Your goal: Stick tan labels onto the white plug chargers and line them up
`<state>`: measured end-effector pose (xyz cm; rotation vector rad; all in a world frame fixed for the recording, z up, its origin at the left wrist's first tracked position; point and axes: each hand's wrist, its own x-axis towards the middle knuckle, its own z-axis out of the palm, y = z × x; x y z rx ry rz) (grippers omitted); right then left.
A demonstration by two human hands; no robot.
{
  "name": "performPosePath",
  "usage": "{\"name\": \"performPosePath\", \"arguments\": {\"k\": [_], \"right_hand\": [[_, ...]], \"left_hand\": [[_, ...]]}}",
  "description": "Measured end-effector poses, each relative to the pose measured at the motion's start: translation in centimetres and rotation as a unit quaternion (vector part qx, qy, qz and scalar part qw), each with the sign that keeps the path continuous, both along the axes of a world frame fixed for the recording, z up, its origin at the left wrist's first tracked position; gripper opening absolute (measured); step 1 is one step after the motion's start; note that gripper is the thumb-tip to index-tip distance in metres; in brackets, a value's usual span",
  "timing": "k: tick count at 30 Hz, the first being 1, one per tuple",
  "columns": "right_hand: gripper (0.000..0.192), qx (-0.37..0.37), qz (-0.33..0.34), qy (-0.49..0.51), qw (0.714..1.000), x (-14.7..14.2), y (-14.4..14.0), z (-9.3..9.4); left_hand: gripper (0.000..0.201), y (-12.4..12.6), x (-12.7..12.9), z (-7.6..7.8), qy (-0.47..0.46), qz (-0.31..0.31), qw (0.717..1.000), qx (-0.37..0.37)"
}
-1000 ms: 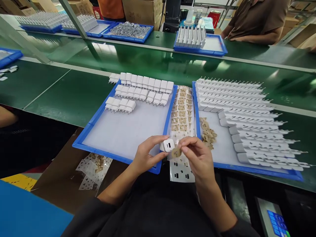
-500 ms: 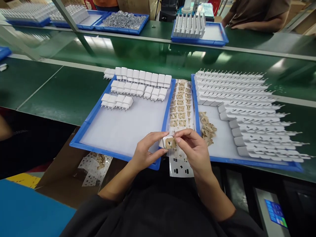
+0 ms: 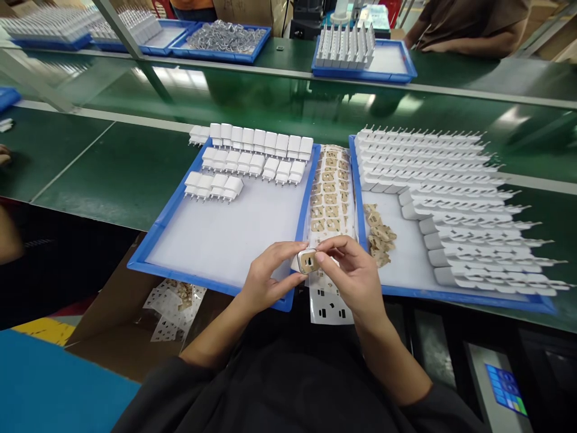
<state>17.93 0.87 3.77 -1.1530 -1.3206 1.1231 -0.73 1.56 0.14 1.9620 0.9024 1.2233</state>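
Observation:
My left hand (image 3: 270, 275) grips a white plug charger (image 3: 295, 263) between thumb and fingers, its port end turned towards me and to the right. A tan adhesive sticker (image 3: 307, 261) with a cut-out lies against that end face, the dark port showing through the cut-out. At the sticker's right edge, the thumb and forefinger of my right hand (image 3: 354, 273) are pinched on it. Beneath my hands runs a sheet of tan stickers (image 3: 328, 198), its near part bare white backing with dark holes.
The left blue tray (image 3: 157, 231) holds rows of white chargers; the right blue tray (image 3: 419, 293) holds many more and crumpled tan scraps (image 3: 381, 237). Beyond the green belt stand further trays and a person's arm (image 3: 478, 47). A box of waste sheets (image 3: 174, 307) is below left.
The sticker has moved left onto the charger's end face, its cut-out now around the port. My right fingertips have shifted slightly left. Another person's hand has appeared at the far left.

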Motion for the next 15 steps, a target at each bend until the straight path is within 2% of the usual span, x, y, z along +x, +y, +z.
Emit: {"name": "performPosePath", "arguments": {"k": [10,13,15], "right_hand": [[0.005,0.080,-0.029,-0.091,0.992,-0.95,-0.04,0.08],[0.007,0.137,-0.060,-0.154,0.977,-0.97,0.05,0.13],[0.008,0.149,-0.090,-0.169,0.970,-0.74,0.18,0.06]], "left_hand": [[0.051,0.08,0.00,-0.18,-0.011,0.008,0.999,0.031],[0.052,0.06,0.00,-0.34,-0.015,0.011,0.999,0.047],[0.053,0.01,0.04,-0.47,-0.027,0.013,0.998,0.056]]}}
